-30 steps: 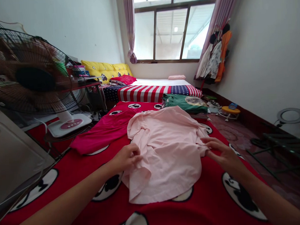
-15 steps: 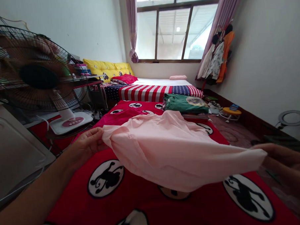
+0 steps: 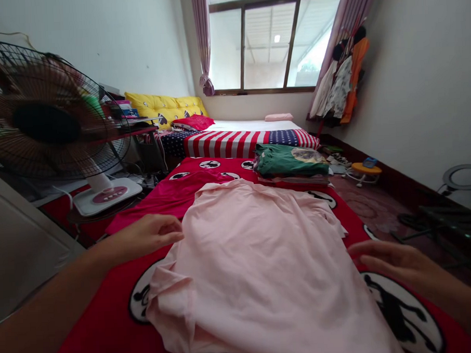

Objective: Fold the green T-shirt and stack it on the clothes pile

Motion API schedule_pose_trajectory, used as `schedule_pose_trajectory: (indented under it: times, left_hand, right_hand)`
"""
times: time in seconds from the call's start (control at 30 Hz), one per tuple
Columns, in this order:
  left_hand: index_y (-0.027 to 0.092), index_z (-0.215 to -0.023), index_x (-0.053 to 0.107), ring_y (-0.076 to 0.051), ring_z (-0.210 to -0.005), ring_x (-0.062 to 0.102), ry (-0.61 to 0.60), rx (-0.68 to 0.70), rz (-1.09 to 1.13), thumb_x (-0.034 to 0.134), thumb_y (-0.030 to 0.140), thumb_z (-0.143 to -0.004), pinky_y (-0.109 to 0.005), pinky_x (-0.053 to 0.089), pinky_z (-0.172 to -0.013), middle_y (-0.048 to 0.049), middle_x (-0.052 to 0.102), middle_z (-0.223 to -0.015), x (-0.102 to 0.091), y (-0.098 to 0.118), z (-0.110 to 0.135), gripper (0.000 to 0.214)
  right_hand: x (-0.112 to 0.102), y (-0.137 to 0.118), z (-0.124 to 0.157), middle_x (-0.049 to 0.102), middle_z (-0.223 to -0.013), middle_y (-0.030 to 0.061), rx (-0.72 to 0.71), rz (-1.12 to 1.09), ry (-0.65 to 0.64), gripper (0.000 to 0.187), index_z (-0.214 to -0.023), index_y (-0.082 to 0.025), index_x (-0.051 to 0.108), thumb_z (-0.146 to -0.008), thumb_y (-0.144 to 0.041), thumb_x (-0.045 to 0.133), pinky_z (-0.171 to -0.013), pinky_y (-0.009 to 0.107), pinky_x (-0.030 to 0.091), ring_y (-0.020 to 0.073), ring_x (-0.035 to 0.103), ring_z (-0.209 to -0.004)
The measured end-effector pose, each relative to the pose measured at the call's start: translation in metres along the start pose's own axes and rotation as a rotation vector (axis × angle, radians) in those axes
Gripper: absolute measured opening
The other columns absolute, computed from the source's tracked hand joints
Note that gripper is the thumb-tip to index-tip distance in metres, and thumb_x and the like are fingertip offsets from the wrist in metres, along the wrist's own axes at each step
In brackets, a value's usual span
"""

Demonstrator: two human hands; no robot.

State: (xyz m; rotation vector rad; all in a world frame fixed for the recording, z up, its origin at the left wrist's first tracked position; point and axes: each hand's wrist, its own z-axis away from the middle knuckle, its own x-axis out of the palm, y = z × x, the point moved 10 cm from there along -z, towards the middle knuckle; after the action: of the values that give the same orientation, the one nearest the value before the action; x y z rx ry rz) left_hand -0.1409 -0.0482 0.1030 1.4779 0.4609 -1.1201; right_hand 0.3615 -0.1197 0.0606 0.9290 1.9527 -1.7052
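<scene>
A light pink shirt [image 3: 262, 253] lies spread over a red blanket [image 3: 93, 318] patterned with black figures in white circles. Its left part is bunched in folds near the bottom. My left hand [image 3: 154, 234] hovers at the shirt's left edge, fingers loosely bent and holding nothing. Off the right edge of the shirt, my right hand [image 3: 391, 261] is open with thumb and fingers apart, slightly blurred. Behind the pink shirt, to the left, lies a dark pink garment [image 3: 158, 198]. A stack of folded clothes with a green shirt [image 3: 287, 160] on top sits at the far right.
A standing fan [image 3: 48, 122] is close on the left. At the back is a bed with a striped, starred cover [image 3: 230, 144]. On the right are a small yellow stool [image 3: 366, 169], a ring light [image 3: 465, 178] and clothes hanging by the window [image 3: 343, 83].
The pink shirt, held up by both hands before, now lies flat on the blanket. Both hands have let go of it, and the right hand has moved inward to the left.
</scene>
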Motion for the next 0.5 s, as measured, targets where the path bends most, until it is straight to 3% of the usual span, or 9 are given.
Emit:
schedule_pose_trajectory:
  times: [0.1,0.17,0.2,0.3,0.37,0.43,0.5]
  left_hand:
    - [0.020,-0.094,0.070,-0.018,-0.081,0.063,-0.043,0.229,-0.047,0.054,0.043,-0.085,-0.023,0.044,-0.070,-0.0016,0.070,-0.090,0.021,0.083,-0.044,0.029]
    - [0.021,-0.097,0.071,-0.018,-0.083,0.064,-0.141,0.351,-0.123,0.051,0.038,-0.088,-0.024,0.045,-0.073,-0.0019,0.071,-0.093,0.055,0.127,-0.074,0.028]
    - [0.020,-0.099,0.071,-0.019,-0.086,0.065,-0.177,0.361,-0.178,0.049,0.035,-0.089,-0.026,0.046,-0.076,-0.0038,0.071,-0.095,0.073,0.139,-0.090,0.029]
    - [0.015,-0.117,0.064,-0.025,-0.112,0.059,-0.092,0.253,-0.337,0.050,0.032,-0.089,-0.032,0.045,-0.093,-0.0131,0.063,-0.121,0.112,0.141,-0.139,0.035]
    - [0.011,-0.134,0.050,-0.031,-0.133,0.042,-0.004,0.191,-0.349,0.048,0.035,-0.091,-0.041,0.036,-0.106,-0.0200,0.045,-0.143,0.131,0.129,-0.163,0.049]
    - [0.014,-0.144,0.038,-0.032,-0.144,0.021,0.118,0.150,-0.340,0.041,0.044,-0.094,-0.048,0.022,-0.114,-0.0179,0.027,-0.154,0.141,0.114,-0.176,0.059]
    - [0.019,-0.147,0.035,-0.030,-0.146,0.013,0.214,0.139,-0.337,0.034,0.051,-0.094,-0.050,0.012,-0.117,-0.0123,0.021,-0.158,0.147,0.103,-0.180,0.062]
  right_hand:
    - [0.002,0.006,-0.038,0.072,-0.101,0.0081,0.037,-0.047,0.109,0.039,-0.096,-0.025,0.072,-0.070,-0.054,0.064,-0.084,0.041,0.054,0.0296,0.067,-0.096]
    - [-0.001,0.014,-0.059,0.071,-0.102,0.0097,0.056,0.002,0.229,0.040,-0.097,-0.022,0.070,-0.068,-0.048,0.064,-0.083,0.041,0.053,0.0296,0.066,-0.095]
    - [0.000,0.019,-0.069,0.071,-0.102,0.0108,0.068,0.021,0.254,0.040,-0.098,-0.020,0.069,-0.067,-0.045,0.063,-0.080,0.040,0.054,0.0293,0.067,-0.093]
    - [0.007,0.037,-0.097,0.071,-0.101,0.0137,0.136,0.114,0.244,0.040,-0.099,-0.015,0.066,-0.066,-0.038,0.060,-0.072,0.037,0.054,0.0279,0.068,-0.085]
    - [0.014,0.045,-0.110,0.071,-0.095,0.0143,0.172,0.243,0.195,0.040,-0.097,-0.014,0.066,-0.066,-0.041,0.062,-0.071,0.038,0.052,0.0288,0.068,-0.082]
    - [0.024,0.042,-0.119,0.072,-0.091,0.0138,0.146,0.377,0.146,0.044,-0.095,-0.014,0.067,-0.066,-0.048,0.065,-0.070,0.038,0.051,0.0300,0.068,-0.082]
    - [0.036,0.033,-0.122,0.072,-0.088,0.0120,0.104,0.472,0.108,0.044,-0.097,-0.016,0.067,-0.069,-0.050,0.064,-0.065,0.035,0.050,0.0292,0.067,-0.079]
